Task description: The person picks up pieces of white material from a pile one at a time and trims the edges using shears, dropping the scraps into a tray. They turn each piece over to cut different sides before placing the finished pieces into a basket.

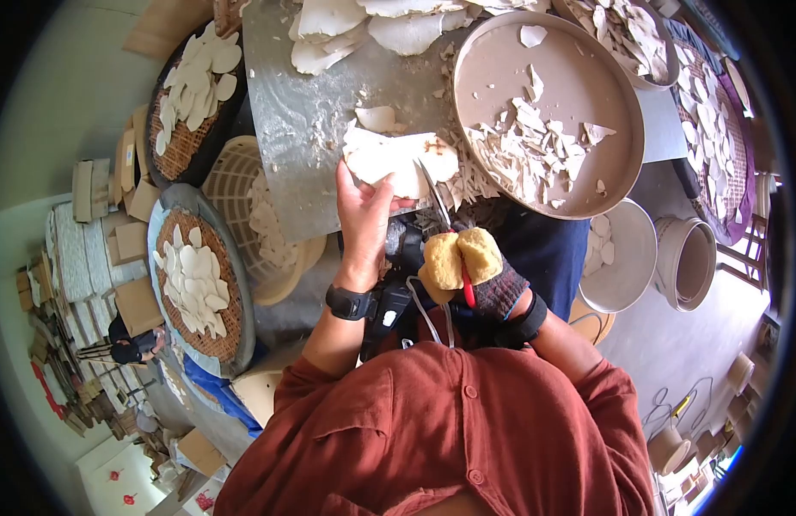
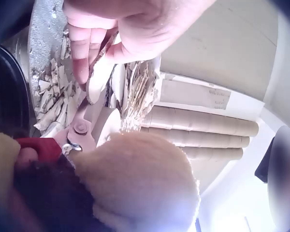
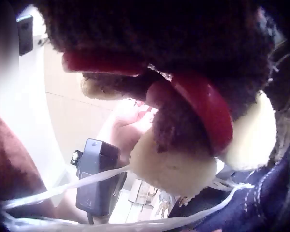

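My left hand (image 1: pixel 364 225) pinches a flat white piece (image 1: pixel 396 163) with a thin brown edge, thumb on top and fingers beneath. Red-handled scissors (image 1: pixel 437 199) are gripped in my right hand (image 1: pixel 499 291), which wears a dark knitted glove. Thick yellow foam pads (image 1: pixel 463 258) wrap that hand and hide most of its fingers. The blades reach the near right side of the piece, and in the left wrist view they meet its lower edge beside the pivot (image 2: pixel 80 126). In the right wrist view, the red handles (image 3: pixel 203 104) loop around gloved fingers.
A metal tabletop (image 1: pixel 286 185) bears larger white pieces (image 1: pixel 329 34) at the far side and scattered trimmings. On the right stands a round tray (image 1: pixel 578 73) of shards. Woven trays (image 1: pixel 235 284) and a plastic basket (image 1: pixel 230 176) hold more pieces at left. A white bucket (image 1: pixel 630 267) stands lower right.
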`<state>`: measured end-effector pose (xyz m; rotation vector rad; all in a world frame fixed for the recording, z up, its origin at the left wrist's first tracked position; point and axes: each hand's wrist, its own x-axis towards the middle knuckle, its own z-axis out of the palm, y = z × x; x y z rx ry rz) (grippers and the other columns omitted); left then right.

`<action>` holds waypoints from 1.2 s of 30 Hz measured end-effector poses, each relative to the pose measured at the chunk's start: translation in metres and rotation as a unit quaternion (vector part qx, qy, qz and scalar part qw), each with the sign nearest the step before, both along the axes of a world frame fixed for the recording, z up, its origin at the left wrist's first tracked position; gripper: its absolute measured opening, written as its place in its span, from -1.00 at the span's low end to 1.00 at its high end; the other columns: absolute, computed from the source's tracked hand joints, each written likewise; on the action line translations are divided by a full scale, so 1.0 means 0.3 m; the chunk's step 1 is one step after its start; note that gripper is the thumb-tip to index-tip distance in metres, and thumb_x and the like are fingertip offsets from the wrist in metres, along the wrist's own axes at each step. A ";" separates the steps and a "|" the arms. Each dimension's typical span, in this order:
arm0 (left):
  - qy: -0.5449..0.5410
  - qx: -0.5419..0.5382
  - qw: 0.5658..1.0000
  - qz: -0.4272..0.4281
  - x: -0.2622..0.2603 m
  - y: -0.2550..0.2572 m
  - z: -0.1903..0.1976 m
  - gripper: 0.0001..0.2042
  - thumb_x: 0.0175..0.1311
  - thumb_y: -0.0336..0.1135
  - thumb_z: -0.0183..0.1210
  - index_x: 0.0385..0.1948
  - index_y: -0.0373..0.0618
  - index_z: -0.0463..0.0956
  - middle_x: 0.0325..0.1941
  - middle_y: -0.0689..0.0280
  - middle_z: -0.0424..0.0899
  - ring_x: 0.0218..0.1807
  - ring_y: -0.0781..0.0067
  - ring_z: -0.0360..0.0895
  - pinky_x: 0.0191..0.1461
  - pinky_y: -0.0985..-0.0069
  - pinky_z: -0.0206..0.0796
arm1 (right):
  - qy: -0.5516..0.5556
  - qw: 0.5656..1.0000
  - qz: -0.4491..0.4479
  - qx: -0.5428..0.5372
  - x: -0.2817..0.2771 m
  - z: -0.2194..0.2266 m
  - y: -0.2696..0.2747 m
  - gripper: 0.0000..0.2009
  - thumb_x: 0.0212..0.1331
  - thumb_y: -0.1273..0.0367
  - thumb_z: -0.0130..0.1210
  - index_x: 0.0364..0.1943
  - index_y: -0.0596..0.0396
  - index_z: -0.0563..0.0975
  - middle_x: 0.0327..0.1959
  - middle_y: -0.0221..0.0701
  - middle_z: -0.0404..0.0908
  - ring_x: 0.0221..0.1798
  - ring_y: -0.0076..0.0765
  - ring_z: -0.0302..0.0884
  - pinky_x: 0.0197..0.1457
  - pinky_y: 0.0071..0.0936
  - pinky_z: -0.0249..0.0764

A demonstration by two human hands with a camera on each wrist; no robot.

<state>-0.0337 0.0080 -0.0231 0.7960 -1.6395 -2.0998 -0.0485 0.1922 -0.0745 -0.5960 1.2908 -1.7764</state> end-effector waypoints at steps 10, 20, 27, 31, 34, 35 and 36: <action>-0.010 0.036 0.999 -0.025 0.010 0.018 0.021 -0.63 0.22 -0.52 0.03 0.05 -0.15 0.15 -0.06 0.20 0.49 -0.21 0.46 0.58 -0.31 0.57 0.55 | 0.183 0.980 -0.078 0.028 -0.025 0.002 -0.049 -0.75 -0.11 0.42 0.16 -0.26 0.13 0.56 -0.34 -0.27 0.61 -0.27 -0.11 0.55 -0.19 -0.32 0.45; -0.024 0.054 0.998 -0.035 0.016 0.006 0.013 -0.66 0.22 -0.51 0.04 0.00 -0.15 0.17 -0.07 0.21 0.50 -0.20 0.46 0.57 -0.30 0.56 0.55 | 0.006 0.999 -0.051 0.008 -0.052 0.021 -0.052 -0.76 -0.07 0.38 0.15 -0.26 0.15 0.55 -0.32 -0.25 0.61 -0.23 -0.20 0.58 -0.20 -0.41 0.46; -0.018 0.036 0.995 -0.087 0.014 -0.014 0.040 -0.53 0.20 -0.54 0.05 0.13 -0.17 0.09 -0.04 0.20 0.49 -0.18 0.47 0.57 -0.29 0.57 0.55 | -0.423 0.883 -0.064 -0.195 -0.034 0.015 -0.039 -0.78 0.22 0.35 -0.06 -0.21 0.21 0.52 -0.26 -0.28 0.62 -0.17 -0.33 0.60 -0.09 -0.40 0.48; -0.040 0.020 0.989 -0.140 0.029 -0.031 0.065 -0.42 0.19 -0.52 0.06 0.26 -0.10 0.02 -0.09 0.17 0.55 -0.20 0.47 0.58 -0.27 0.55 0.50 | -0.235 0.968 -0.027 -0.081 -0.048 -0.087 -0.014 -0.82 0.18 0.44 0.02 -0.18 0.22 0.49 -0.21 -0.28 0.60 -0.11 -0.34 0.57 0.00 -0.45 0.47; -0.022 0.029 0.998 -0.058 0.044 -0.029 0.023 -0.36 0.19 -0.50 0.07 0.31 -0.13 -0.03 -0.15 0.10 0.59 -0.21 0.41 0.59 -0.22 0.53 0.48 | -0.395 0.908 0.010 -0.142 -0.075 0.044 -0.012 -0.84 0.17 0.43 0.04 -0.19 0.19 0.49 -0.21 -0.29 0.60 -0.11 -0.34 0.57 0.00 -0.48 0.46; -0.003 0.044 0.998 -0.038 0.044 -0.011 0.013 -0.38 0.20 -0.49 0.07 0.31 -0.14 -0.01 -0.15 0.09 0.58 -0.21 0.39 0.59 -0.22 0.53 0.48 | -0.379 0.916 0.002 -0.128 -0.071 0.042 -0.012 -0.83 0.17 0.43 0.05 -0.19 0.18 0.49 -0.21 -0.28 0.60 -0.12 -0.33 0.57 0.01 -0.48 0.46; 0.015 0.060 0.998 -0.019 0.046 0.014 0.005 -0.39 0.21 -0.49 0.07 0.30 -0.15 0.01 -0.15 0.09 0.58 -0.22 0.37 0.60 -0.23 0.53 0.48 | -0.364 0.924 -0.008 -0.113 -0.061 0.034 -0.009 -0.83 0.16 0.43 0.05 -0.19 0.18 0.49 -0.21 -0.28 0.60 -0.12 -0.31 0.57 0.01 -0.48 0.46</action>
